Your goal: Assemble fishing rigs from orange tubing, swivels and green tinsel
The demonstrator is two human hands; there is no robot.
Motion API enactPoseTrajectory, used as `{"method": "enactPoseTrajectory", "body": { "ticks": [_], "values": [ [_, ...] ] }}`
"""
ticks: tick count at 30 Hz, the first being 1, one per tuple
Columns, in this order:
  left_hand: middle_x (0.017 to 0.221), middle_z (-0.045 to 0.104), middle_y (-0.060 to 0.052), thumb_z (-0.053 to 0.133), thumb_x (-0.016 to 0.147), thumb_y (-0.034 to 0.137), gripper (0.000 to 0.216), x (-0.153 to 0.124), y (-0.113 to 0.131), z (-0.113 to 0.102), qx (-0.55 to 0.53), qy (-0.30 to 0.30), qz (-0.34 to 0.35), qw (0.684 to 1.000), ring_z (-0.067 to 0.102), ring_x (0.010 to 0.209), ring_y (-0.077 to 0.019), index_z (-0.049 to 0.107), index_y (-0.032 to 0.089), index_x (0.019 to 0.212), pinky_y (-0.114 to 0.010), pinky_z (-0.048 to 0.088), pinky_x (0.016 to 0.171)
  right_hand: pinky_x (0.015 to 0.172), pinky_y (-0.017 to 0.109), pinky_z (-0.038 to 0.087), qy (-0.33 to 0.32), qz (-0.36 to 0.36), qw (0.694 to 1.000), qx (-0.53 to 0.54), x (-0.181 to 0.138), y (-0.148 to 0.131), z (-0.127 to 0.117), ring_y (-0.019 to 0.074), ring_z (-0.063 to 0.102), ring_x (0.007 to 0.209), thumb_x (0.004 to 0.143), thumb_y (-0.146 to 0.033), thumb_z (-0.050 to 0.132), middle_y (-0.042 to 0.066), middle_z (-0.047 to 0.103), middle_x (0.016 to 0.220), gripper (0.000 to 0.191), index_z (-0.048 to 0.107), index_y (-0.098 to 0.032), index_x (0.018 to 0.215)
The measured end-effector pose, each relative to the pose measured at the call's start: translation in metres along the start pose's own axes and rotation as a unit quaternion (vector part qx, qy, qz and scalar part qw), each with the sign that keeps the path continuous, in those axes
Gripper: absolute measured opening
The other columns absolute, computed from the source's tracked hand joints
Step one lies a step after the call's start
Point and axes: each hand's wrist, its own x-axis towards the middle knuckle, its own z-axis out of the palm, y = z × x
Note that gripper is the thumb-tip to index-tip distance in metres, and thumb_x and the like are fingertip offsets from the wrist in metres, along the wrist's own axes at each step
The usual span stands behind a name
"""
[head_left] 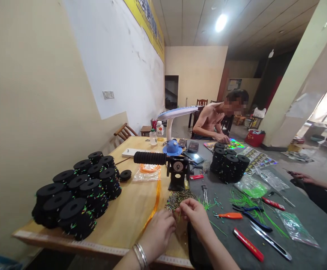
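Note:
My left hand (160,229), with silver bangles at the wrist, is closed near the table's front edge, fingers curled inward. My right hand (193,214) pinches close beside it; a thin greenish strand seems to show at its fingertips, too fine to name. What the left fingers hold is hidden. Just beyond both hands lies a heap of small dark metallic pieces (177,199). Behind the heap stands a black winder with a dial (177,170), carrying a ribbed black foam roll (150,158). An orange strand bundle (157,195) runs down left of the heap.
Black foam spools (80,187) crowd the left side; more spools (229,163) stand right of the winder. On the grey mat lie pliers (255,217), an orange-handled tool (229,215), tweezers (271,242) and green strands. A blue lamp (172,146) stands behind. A co-worker (212,120) sits opposite.

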Motion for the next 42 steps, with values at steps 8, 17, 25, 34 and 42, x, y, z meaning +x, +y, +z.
{"method": "enactPoseTrajectory", "body": {
  "ticks": [8, 17, 25, 34, 42],
  "values": [
    [0.104, 0.068, -0.009, 0.059, 0.079, 0.023, 0.028, 0.002, 0.025, 0.009, -0.251, 0.167, -0.1, 0.948, 0.062, 0.099, -0.0233, 0.06, 0.02, 0.107, -0.035, 0.047, 0.09, 0.088, 0.033, 0.047, 0.042, -0.061, 0.993, 0.096, -0.028, 0.015, 0.007, 0.0235, 0.064, 0.096, 0.068, -0.046, 0.075, 0.01, 0.072, 0.101, 0.033, 0.065, -0.016, 0.077],
    [0.081, 0.068, -0.006, 0.057, 0.085, 0.033, 0.016, -0.003, 0.038, 0.036, -0.228, 0.189, -0.063, 0.953, 0.062, 0.081, -0.0216, 0.066, 0.021, 0.08, -0.031, 0.048, 0.075, 0.075, 0.032, 0.054, 0.086, -0.029, 0.985, 0.147, -0.055, 0.028, -0.001, 0.022, 0.067, 0.079, 0.058, -0.051, 0.081, 0.005, 0.069, 0.077, 0.04, 0.065, -0.017, 0.072],
    [0.079, 0.069, -0.004, 0.056, 0.086, 0.033, 0.016, -0.008, 0.037, 0.044, -0.3, 0.164, -0.085, 0.936, 0.064, 0.077, -0.0191, 0.064, 0.019, 0.081, -0.027, 0.049, 0.073, 0.09, 0.042, 0.052, 0.063, -0.076, 0.984, 0.151, -0.075, 0.039, -0.004, 0.0256, 0.068, 0.093, 0.068, -0.053, 0.075, 0.01, 0.073, 0.096, 0.069, 0.056, -0.019, 0.125],
    [0.077, 0.069, -0.003, 0.057, 0.085, 0.029, 0.014, -0.012, 0.037, 0.045, -0.26, 0.155, -0.096, 0.948, 0.064, 0.077, -0.0184, 0.063, 0.019, 0.078, -0.026, 0.047, 0.073, 0.093, 0.043, 0.05, 0.068, -0.089, 0.985, 0.13, -0.075, 0.058, -0.004, 0.026, 0.067, 0.097, 0.073, -0.051, 0.071, 0.014, 0.072, 0.104, 0.069, 0.051, -0.017, 0.13],
    [0.078, 0.069, -0.004, 0.057, 0.084, 0.029, 0.014, -0.009, 0.04, 0.039, -0.253, 0.148, -0.092, 0.952, 0.065, 0.077, -0.0189, 0.065, 0.018, 0.08, -0.027, 0.049, 0.072, 0.091, 0.04, 0.052, 0.071, -0.092, 0.985, 0.129, -0.076, 0.055, -0.004, 0.0245, 0.068, 0.095, 0.075, -0.05, 0.07, 0.014, 0.072, 0.104, 0.062, 0.054, -0.016, 0.124]
  ]
}}
